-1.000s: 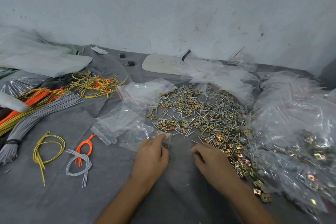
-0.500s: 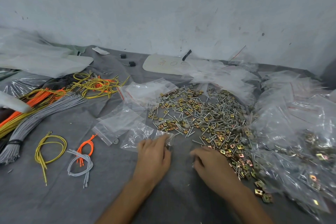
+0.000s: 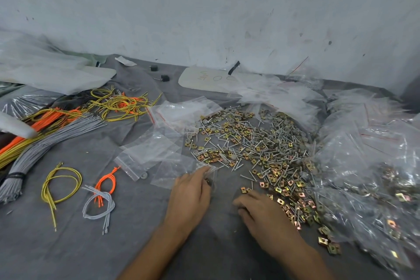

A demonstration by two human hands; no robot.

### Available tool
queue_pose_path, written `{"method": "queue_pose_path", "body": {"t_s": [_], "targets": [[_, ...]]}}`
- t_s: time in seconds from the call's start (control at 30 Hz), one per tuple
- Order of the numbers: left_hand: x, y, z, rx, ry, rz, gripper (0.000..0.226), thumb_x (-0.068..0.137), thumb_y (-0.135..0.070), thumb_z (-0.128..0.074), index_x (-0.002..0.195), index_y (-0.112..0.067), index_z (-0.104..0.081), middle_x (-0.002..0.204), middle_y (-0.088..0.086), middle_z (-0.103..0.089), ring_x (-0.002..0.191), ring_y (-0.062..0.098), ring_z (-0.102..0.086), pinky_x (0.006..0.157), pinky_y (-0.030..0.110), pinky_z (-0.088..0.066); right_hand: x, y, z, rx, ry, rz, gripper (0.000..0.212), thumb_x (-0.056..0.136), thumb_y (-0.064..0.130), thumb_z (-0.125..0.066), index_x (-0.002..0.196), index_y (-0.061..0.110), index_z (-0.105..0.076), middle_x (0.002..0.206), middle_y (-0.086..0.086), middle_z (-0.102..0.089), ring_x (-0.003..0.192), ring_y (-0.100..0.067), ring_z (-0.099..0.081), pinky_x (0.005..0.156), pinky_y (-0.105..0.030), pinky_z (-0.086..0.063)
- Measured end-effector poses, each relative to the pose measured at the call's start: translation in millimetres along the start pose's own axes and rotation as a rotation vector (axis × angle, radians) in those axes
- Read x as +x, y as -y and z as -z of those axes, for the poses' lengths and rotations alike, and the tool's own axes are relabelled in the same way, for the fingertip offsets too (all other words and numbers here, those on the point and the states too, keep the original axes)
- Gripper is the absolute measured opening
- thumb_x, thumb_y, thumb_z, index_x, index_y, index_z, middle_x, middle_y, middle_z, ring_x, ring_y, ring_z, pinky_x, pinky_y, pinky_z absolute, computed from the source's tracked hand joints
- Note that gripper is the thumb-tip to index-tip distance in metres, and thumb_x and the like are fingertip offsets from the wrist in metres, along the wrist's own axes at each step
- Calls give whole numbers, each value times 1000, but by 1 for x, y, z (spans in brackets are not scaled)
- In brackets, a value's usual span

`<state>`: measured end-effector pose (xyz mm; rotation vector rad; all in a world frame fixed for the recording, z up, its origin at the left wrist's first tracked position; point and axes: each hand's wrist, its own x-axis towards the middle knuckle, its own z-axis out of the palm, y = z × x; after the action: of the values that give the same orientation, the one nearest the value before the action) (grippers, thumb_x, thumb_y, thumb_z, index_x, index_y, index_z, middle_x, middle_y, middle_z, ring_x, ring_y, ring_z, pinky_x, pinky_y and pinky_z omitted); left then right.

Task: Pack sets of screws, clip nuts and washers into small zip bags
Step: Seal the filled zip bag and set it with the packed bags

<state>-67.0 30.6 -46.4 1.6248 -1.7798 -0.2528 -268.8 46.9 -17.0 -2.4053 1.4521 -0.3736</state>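
Note:
A loose heap of silver screws, gold clip nuts and grey washers (image 3: 252, 143) lies spread on the grey cloth. My left hand (image 3: 191, 193) grips a small clear zip bag (image 3: 210, 173) at the heap's near left edge, with a few parts inside it. My right hand (image 3: 259, 209) lies palm down at the heap's near edge, fingers curled over the cloth beside several clip nuts (image 3: 288, 198); whether it holds a part is hidden. Empty zip bags (image 3: 154, 154) lie just left of the heap.
Filled bags (image 3: 368, 166) pile up on the right. Bundles of grey, orange and yellow cords (image 3: 47, 138) lie at the left, with small looped cords (image 3: 97, 200) nearer me. A white board (image 3: 204, 78) and plastic sheets rest by the wall.
My right hand has drawn slightly back toward me along the heap's near edge. My left hand keeps hold of the bag in about the same place.

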Motion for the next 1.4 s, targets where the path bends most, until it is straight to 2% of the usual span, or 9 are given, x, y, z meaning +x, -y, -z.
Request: {"method": "queue_pose_path", "body": {"t_s": [0.17, 0.37, 0.53, 0.67, 0.77, 1.0, 1.17, 1.27, 1.4], "targets": [[-1, -1, 2, -31, 11, 17, 39, 98, -16, -50, 136, -23, -57, 105, 2, -72, 96, 20, -61, 91, 37, -45, -1, -3, 6, -17, -22, -54, 31, 95, 6, -50, 116, 23, -63, 116, 3, -63, 104, -25, -60, 87, -36, -43], [-1, -1, 3, -45, 14, 29, 39, 98, -16, -51, 136, -23, -59, 109, 1, -72, 98, 18, -60, 92, 37, -46, -10, -15, 7, -80, 6, -67, 23, 99, 18, -48, 118, 24, -59, 120, 3, -58, 107, -20, -57, 88, -35, -43], [-1, -1, 3, -58, 12, 22, 38, 97, -14, -52, 133, -23, -60, 110, 0, -72, 99, 18, -60, 93, 36, -45, -4, -11, 11, 74, -141, -37, 17, 98, 20, -58, 111, 28, -65, 108, 12, -54, 94, -8, -59, 83, -26, -46], [-1, 1, 2, -69, 11, 25, 39, 96, -19, -47, 132, -23, -61, 115, 0, -72, 104, 21, -62, 96, 38, -45, 18, 9, 8, 249, -213, 11, 11, 95, 21, -63, 102, 29, -67, 99, 16, -58, 92, -1, -58, 87, -20, -45], [-1, 1, 3, -87, 7, 46, 44, 94, -26, -38, 132, -24, -61, 120, -3, -71, 108, 19, -61, 98, 37, -44, 38, 26, -2, 284, -236, 10, 9, 94, 20, -63, 99, 27, -66, 96, 13, -59, 87, -3, -58, 83, -23, -46], [0, 3, 3, -123, 8, 65, 44, 94, -26, -37, 131, -26, -61, 122, -9, -70, 109, 15, -61, 99, 35, -43, 58, 39, -26, 322, -286, -43, 10, 92, 14, -63, 96, 21, -68, 93, 8, -64, 87, -11, -60, 81, -32, -49], [0, 4, 2, -153, 5, 83, 43, 94, -24, -38, 130, -27, -61, 119, -8, -71, 109, 15, -63, 100, 39, -45, 56, 43, -29, 369, -303, -34, 12, 92, 16, -64, 97, 26, -69, 92, 13, -72, 85, -2, -64, 76, -21, -49], [0, 5, 1, -150, -9, 93, 43, 95, -26, -38, 131, -28, -61, 120, -6, -70, 108, 15, -62, 99, 39, -46, 53, 32, -22, 314, -356, -55, 8, 92, 20, -66, 92, 27, -68, 84, 15, -68, 79, -3, -62, 71, -18, -47], [0, 6, 0, -167, -21, 109, 41, 96, -27, -38, 129, -30, -61, 114, -5, -72, 103, 16, -62, 95, 41, -48, 49, 3, -7, 176, -179, -92, 15, 91, 15, -64, 98, 25, -72, 95, 9, -64, 86, -8, -61, 83, -31, -50]]}}
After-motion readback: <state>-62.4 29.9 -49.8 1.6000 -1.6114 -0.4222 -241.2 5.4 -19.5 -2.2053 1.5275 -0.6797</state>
